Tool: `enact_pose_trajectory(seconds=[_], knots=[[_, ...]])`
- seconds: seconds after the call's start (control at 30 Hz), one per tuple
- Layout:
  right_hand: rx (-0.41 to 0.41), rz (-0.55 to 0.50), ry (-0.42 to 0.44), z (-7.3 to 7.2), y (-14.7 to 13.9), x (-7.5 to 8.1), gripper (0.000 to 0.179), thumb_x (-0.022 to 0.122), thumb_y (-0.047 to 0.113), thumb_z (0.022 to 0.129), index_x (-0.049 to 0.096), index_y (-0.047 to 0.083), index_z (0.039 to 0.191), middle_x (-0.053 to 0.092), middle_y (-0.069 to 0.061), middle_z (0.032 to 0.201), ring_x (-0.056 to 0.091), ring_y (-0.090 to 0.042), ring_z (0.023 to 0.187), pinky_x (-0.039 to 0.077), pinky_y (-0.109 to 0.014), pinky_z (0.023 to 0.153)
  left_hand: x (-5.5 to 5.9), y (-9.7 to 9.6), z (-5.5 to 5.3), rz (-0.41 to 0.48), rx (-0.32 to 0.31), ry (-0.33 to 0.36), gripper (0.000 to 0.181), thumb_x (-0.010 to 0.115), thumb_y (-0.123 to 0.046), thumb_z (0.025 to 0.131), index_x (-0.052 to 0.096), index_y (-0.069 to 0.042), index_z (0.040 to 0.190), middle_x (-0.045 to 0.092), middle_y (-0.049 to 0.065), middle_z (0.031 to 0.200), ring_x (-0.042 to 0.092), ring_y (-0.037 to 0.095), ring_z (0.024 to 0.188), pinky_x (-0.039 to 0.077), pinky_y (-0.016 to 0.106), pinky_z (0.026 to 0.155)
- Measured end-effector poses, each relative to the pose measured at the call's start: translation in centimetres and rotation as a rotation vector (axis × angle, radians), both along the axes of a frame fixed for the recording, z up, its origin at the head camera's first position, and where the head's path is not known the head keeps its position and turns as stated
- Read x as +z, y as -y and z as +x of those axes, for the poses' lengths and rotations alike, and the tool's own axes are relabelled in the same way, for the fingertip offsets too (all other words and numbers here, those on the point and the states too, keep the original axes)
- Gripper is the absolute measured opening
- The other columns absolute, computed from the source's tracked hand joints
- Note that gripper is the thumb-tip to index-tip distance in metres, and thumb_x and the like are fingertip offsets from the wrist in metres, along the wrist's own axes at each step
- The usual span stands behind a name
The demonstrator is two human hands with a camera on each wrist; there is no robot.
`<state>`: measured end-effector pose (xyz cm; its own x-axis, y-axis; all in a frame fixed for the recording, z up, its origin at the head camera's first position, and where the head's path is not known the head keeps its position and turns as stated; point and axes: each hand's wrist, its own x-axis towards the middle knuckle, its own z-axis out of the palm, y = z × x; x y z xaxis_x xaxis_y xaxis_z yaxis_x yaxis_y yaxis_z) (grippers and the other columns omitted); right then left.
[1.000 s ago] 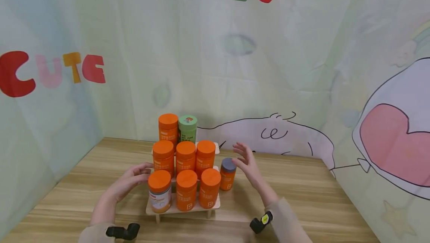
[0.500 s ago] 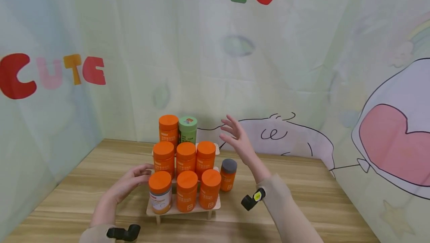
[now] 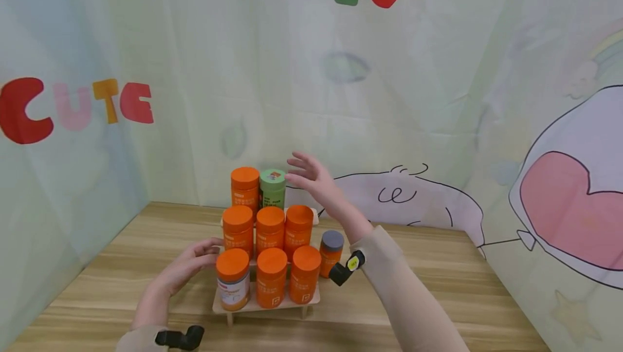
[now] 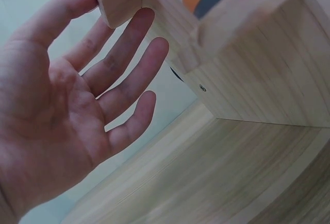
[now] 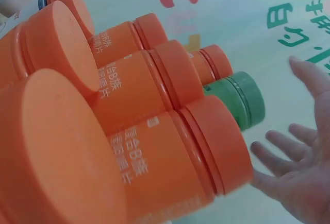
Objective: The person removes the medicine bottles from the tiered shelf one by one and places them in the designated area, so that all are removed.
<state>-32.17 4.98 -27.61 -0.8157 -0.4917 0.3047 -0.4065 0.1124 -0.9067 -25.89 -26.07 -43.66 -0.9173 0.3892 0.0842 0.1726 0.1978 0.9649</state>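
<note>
A stepped wooden rack (image 3: 265, 309) carries orange supplement jars in three rows. On its top step stand an orange jar (image 3: 245, 190) and a green jar (image 3: 272, 187). My right hand (image 3: 311, 176) is raised beside the green jar's lid, fingers spread and holding nothing. In the right wrist view, that hand (image 5: 299, 162) appears to the right of the green jar (image 5: 240, 100). At the rack's left side is my left hand (image 3: 187, 265). The left wrist view has its fingers (image 4: 134, 33) extended with the fingertips right at the wooden edge (image 4: 121, 0).
A smaller orange jar with a grey lid (image 3: 332, 249) stands on the wooden table (image 3: 418, 287), right of the rack. A white-labelled jar (image 3: 233, 281) occupies the front row's left place. A printed curtain (image 3: 418, 98) hangs behind.
My right hand has moved from beside the grey-lidded jar up and left to the green jar. The left hand has stayed at the rack's side.
</note>
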Motion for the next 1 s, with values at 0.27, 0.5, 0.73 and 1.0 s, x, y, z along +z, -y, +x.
enact_pose_trajectory(seconds=[0.27,0.5,0.73,1.0], knots=[[-0.001,0.143,0.028,0.0,1.6,-0.6,0.063,0.069,0.020,0.090,0.041,0.014,0.146,0.047,-0.006,0.148,0.049,-0.027,0.131,0.046,-0.042,0.104,0.2,-0.1,0.1,-0.012,0.012,0.008,0.053,0.053,-0.017,0.097,0.037,0.016,0.136,0.058,0.016,0.123,0.059,0.005,0.101,0.049,0.027,0.089],[-0.008,0.157,0.043,0.1,2.4,-0.8,0.067,0.073,0.020,0.087,0.041,0.013,0.145,0.053,-0.006,0.140,0.051,-0.027,0.128,0.047,-0.041,0.101,0.2,0.0,0.2,-0.001,0.011,0.002,0.053,0.053,-0.017,0.097,0.037,0.016,0.136,0.059,0.013,0.121,0.059,0.005,0.101,0.049,0.026,0.088],[-0.010,0.163,0.028,0.0,2.5,-0.7,0.064,0.074,0.016,0.086,0.043,0.009,0.142,0.054,-0.010,0.137,0.054,-0.029,0.125,0.048,-0.039,0.100,0.2,0.0,0.1,0.008,0.001,0.000,0.052,0.053,-0.016,0.097,0.037,0.017,0.135,0.060,0.003,0.116,0.060,0.004,0.100,0.049,0.025,0.088],[-0.019,0.173,0.017,0.0,2.6,-0.7,0.063,0.074,0.016,0.086,0.044,0.007,0.140,0.055,-0.011,0.136,0.054,-0.029,0.125,0.049,-0.038,0.098,0.0,-0.1,0.1,0.040,-0.027,-0.007,0.050,0.050,-0.014,0.099,0.036,0.018,0.135,0.061,-0.006,0.113,0.060,0.000,0.100,0.049,0.021,0.087]])
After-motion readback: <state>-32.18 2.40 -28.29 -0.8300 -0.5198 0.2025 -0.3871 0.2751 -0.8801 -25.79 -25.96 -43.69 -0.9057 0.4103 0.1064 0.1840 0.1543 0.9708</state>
